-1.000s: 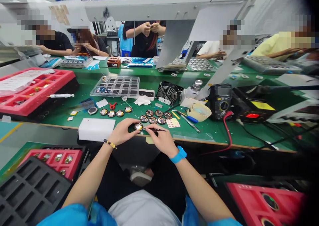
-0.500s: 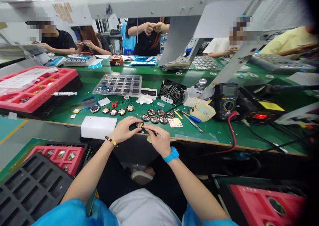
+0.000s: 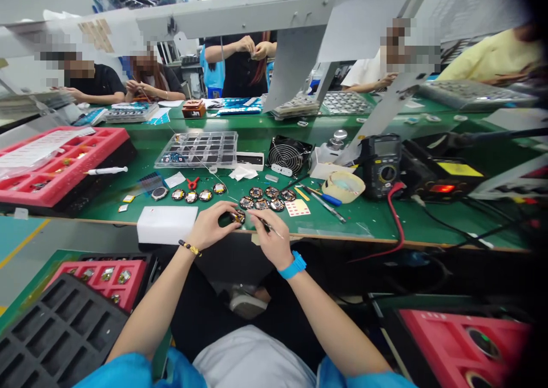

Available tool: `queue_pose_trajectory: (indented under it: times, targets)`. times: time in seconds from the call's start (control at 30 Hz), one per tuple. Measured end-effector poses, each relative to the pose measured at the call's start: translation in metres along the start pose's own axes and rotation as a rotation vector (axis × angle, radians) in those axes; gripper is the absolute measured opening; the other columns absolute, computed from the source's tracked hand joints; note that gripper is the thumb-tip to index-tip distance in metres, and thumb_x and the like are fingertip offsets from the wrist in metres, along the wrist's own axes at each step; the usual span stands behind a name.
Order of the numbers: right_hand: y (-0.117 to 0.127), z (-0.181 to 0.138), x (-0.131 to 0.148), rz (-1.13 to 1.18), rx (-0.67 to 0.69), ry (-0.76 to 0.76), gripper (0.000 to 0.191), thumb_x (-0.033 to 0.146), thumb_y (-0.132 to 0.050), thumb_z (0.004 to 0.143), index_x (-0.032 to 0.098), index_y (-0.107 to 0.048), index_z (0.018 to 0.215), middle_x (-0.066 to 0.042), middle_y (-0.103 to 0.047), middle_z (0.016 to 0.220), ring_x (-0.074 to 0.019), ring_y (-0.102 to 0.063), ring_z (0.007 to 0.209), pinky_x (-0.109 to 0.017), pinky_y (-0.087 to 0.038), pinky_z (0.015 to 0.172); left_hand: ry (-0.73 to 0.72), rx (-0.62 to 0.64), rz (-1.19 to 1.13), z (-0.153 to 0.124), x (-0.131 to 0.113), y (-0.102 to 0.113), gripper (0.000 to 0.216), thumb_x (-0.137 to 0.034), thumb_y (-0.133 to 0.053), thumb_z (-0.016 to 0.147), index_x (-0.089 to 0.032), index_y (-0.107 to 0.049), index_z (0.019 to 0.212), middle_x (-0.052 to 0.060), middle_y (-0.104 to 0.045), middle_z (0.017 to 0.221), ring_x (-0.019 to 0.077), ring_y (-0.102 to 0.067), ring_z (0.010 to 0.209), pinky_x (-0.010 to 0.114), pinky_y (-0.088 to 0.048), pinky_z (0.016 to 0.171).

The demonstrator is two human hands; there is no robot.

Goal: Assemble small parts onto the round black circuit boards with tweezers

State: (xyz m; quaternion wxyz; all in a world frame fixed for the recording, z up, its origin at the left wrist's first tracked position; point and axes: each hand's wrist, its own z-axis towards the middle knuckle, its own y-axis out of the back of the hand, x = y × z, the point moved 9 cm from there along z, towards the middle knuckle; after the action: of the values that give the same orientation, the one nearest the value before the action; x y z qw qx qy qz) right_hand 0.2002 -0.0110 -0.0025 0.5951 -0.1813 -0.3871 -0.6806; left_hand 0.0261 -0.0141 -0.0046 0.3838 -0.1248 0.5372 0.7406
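Observation:
My left hand (image 3: 212,223) pinches a small round circuit module (image 3: 237,217) at the front edge of the green bench (image 3: 368,217). My right hand (image 3: 269,237), with a blue wristband, grips thin tweezers (image 3: 270,227) whose tip touches that module. Two short rows of similar round modules (image 3: 268,198) lie just beyond my hands. A white foam block (image 3: 166,224) sits left of my left hand.
A clear compartment tray (image 3: 199,148), small fan (image 3: 289,155), tape roll (image 3: 342,185), multimeter (image 3: 383,165) with red lead and a soldering station (image 3: 445,180) stand on the bench. Red trays (image 3: 55,160) and a black foam tray (image 3: 55,331) lie left. Other people work across the bench.
My right hand has tilted the tweezers so their tail points down and right. Both hands stay on the module; the view shifted slightly.

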Motion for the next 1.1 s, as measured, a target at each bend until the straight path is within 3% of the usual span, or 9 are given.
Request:
queue_pose_trajectory:
  times: [0.2, 0.47, 0.57, 0.7, 0.83, 0.97, 1.1]
  targets:
    - [-0.019, -0.002, 0.007, -0.245, 0.157, 0.12, 0.025, 0.022, -0.055, 0.105, 0.027, -0.072, 0.123, -0.004, -0.079, 0.111, -0.0214, -0.071, 0.104, -0.035, -0.055, 0.088, 0.034, -0.005, -0.098, -0.001, 0.003, 0.002, 0.017, -0.032, -0.075, 0.09, -0.023, -0.065, 0.101, 0.009, -0.07, 0.131, 0.0256, -0.068, 0.122, 0.043, -0.055, 0.106]
    - [-0.021, -0.005, 0.0, -0.299, 0.162, 0.159, 0.022, 0.022, -0.054, 0.106, 0.022, -0.071, 0.121, -0.007, -0.078, 0.111, -0.0212, -0.071, 0.104, -0.033, -0.055, 0.086, 0.181, -0.046, -0.297, -0.001, 0.021, 0.01, 0.019, -0.039, -0.071, 0.094, -0.02, -0.072, 0.096, 0.012, -0.067, 0.127, 0.0236, -0.069, 0.115, 0.04, -0.058, 0.102]
    - [-0.019, -0.004, 0.001, -0.296, 0.162, 0.149, 0.022, 0.022, -0.054, 0.106, 0.022, -0.071, 0.12, -0.006, -0.078, 0.111, -0.0207, -0.071, 0.104, -0.033, -0.055, 0.085, 0.223, -0.123, -0.202, 0.0, 0.025, 0.02, 0.021, -0.041, -0.073, 0.092, -0.021, -0.076, 0.091, 0.009, -0.067, 0.111, 0.0197, -0.067, 0.096, 0.032, -0.058, 0.084]
    - [-0.017, -0.003, 0.003, -0.309, 0.17, 0.145, 0.022, 0.02, -0.055, 0.106, 0.021, -0.071, 0.121, -0.006, -0.078, 0.111, -0.0206, -0.071, 0.104, -0.032, -0.054, 0.083, 0.315, -0.234, -0.063, -0.002, 0.029, 0.036, 0.022, -0.043, -0.073, 0.09, -0.022, -0.076, 0.087, 0.001, -0.062, 0.081, 0.0128, -0.049, 0.063, 0.028, -0.045, 0.063]
    - [-0.017, -0.004, 0.004, -0.322, 0.166, 0.166, 0.023, 0.02, -0.054, 0.106, 0.021, -0.071, 0.121, -0.006, -0.077, 0.109, -0.0209, -0.07, 0.102, -0.033, -0.054, 0.083, 0.41, -0.39, -0.108, -0.006, 0.045, 0.073, 0.029, -0.049, -0.074, 0.088, -0.02, -0.075, 0.091, 0.0, -0.061, 0.07, 0.0134, -0.05, 0.062, 0.026, -0.041, 0.06]
    - [-0.018, -0.005, 0.003, -0.362, 0.165, 0.181, 0.022, 0.019, -0.055, 0.105, 0.022, -0.072, 0.119, -0.007, -0.076, 0.104, -0.0211, -0.068, 0.098, -0.032, -0.052, 0.079, 0.452, -0.525, -0.024, 0.002, 0.075, 0.137, 0.037, -0.054, -0.072, 0.086, -0.019, -0.073, 0.096, -0.001, -0.062, 0.069, 0.0138, -0.057, 0.06, 0.025, -0.047, 0.059]
    - [-0.019, -0.007, 0.002, -0.379, 0.164, 0.202, 0.026, 0.013, -0.053, 0.104, 0.022, -0.071, 0.121, -0.006, -0.075, 0.105, -0.021, -0.067, 0.1, -0.032, -0.051, 0.08, 0.549, -0.576, 0.122, 0.035, 0.122, 0.199, 0.037, -0.05, -0.066, 0.086, -0.017, -0.07, 0.101, 0.005, -0.073, 0.087, 0.0191, -0.069, 0.077, 0.028, -0.057, 0.067]
